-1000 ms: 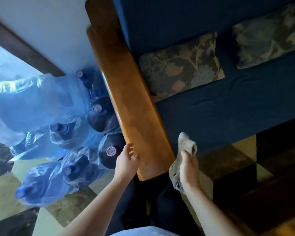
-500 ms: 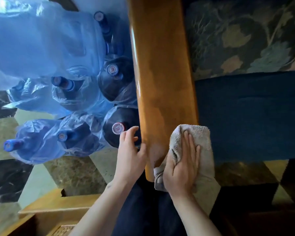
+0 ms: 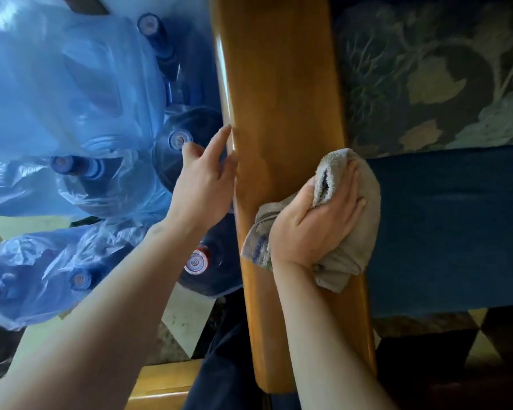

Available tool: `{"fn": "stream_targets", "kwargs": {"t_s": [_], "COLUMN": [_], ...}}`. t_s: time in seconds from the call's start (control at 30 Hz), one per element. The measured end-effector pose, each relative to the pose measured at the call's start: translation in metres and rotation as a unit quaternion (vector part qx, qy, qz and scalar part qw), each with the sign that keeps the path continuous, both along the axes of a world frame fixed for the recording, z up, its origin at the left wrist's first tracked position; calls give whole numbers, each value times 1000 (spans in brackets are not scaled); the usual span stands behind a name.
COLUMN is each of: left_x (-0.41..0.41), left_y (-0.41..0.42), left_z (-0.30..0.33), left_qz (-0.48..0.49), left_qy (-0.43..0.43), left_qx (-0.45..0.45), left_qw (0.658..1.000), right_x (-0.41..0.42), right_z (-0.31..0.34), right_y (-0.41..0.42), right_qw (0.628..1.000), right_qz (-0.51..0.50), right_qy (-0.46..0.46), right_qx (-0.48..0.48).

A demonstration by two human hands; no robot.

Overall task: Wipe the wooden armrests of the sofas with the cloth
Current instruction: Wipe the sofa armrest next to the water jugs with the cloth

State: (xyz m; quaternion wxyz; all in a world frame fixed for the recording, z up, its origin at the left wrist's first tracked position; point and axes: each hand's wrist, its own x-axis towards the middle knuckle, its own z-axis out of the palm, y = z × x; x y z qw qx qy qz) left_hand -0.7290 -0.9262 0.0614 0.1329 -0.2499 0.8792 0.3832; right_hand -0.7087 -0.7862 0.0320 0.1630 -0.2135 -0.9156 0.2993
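A glossy wooden armrest [image 3: 279, 93] runs from the top centre down to the bottom centre of the view. My right hand [image 3: 314, 220] presses a beige terry cloth [image 3: 356, 238] onto the armrest's right side, fingers curled over the bunched cloth. My left hand [image 3: 205, 179] lies with fingers apart against the armrest's left edge and holds nothing. The blue sofa seat [image 3: 450, 232] lies to the right of the armrest.
Several large blue water bottles [image 3: 80, 134], some in plastic bags, stand on the tiled floor [image 3: 184, 324] close to the armrest's left side. A floral cushion [image 3: 433, 75] lies on the sofa. Another wooden piece [image 3: 160, 383] sits at the bottom.
My right hand has slid the cloth up the armrest, away from its front end. My left hand moved up along the left edge. The view has closed in.
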Motion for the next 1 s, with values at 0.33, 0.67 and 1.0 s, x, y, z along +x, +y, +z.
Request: {"fn": "stream_targets", "kwargs": {"t_s": [0.33, 0.67, 1.0], "left_x": [-89, -104, -102], "left_y": [-18, -35, -38], "left_z": [-1, -11, -20], "left_qz": [-46, 18, 38], "left_qy": [-43, 2, -6], "left_qx": [-56, -32, 45], "left_qw": [996, 999, 998], "right_x": [-125, -261, -312], "right_z": [-6, 6, 8], "right_y": [-33, -79, -91], "right_qw": [993, 959, 851], "right_qz": [96, 268, 509], "right_qy": [-6, -9, -28], "right_qx": [74, 93, 126]}}
